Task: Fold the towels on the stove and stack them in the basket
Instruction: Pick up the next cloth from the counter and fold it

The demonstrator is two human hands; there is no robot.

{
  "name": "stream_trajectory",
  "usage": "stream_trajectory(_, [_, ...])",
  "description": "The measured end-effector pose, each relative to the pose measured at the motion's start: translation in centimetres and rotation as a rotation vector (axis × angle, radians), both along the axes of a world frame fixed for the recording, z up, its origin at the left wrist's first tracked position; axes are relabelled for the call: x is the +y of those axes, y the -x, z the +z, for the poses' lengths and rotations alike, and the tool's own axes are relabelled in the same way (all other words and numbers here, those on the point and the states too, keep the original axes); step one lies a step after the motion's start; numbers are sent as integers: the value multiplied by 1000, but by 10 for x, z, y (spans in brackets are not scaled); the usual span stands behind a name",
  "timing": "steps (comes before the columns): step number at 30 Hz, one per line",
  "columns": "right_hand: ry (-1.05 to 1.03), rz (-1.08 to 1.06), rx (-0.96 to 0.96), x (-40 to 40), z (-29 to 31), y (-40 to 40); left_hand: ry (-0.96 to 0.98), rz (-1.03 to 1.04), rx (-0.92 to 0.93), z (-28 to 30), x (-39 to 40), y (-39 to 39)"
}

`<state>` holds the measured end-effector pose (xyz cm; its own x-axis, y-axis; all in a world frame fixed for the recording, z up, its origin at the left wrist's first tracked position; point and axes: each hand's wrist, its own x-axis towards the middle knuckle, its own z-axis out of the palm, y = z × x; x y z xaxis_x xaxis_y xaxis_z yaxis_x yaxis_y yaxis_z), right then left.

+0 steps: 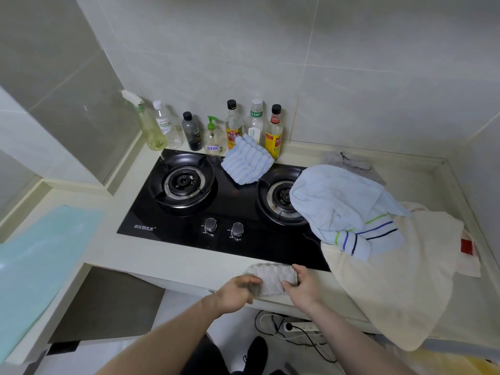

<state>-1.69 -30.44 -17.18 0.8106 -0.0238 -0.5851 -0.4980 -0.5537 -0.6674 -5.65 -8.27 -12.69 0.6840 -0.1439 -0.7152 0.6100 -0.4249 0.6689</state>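
A small grey-white towel (272, 277) lies folded on the counter's front edge, in front of the black gas stove (216, 204). My left hand (238, 292) grips its left end and my right hand (303, 286) grips its right end. A blue-striped cloth (247, 163) rests at the back between the burners. A light blue towel (343, 209) with green and blue stripes is heaped over the right burner. Under it a large cream towel (392, 288) hangs over the counter edge. A grey towel (349, 161) lies behind them. No basket is in view.
Several bottles (232, 128) and a spray bottle (148, 125) line the wall behind the stove. A pale green board (40, 255) lies on the counter at left. A power strip with cables (300, 327) sits on the floor below.
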Motion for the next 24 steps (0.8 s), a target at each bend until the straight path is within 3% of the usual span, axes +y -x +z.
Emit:
stream_trajectory(5, [-94,-16,33,2,25,6,72,113,15,9,2,10])
stream_trajectory(10, [-225,4,11,33,47,8,112,387,-90,26,27,38])
stream_trajectory(15, [-345,119,7,98,67,15,21,597,-283,67,72,71])
stream_trajectory(24, [-506,336,-59,247,133,85,-75,882,-460,131,191,186])
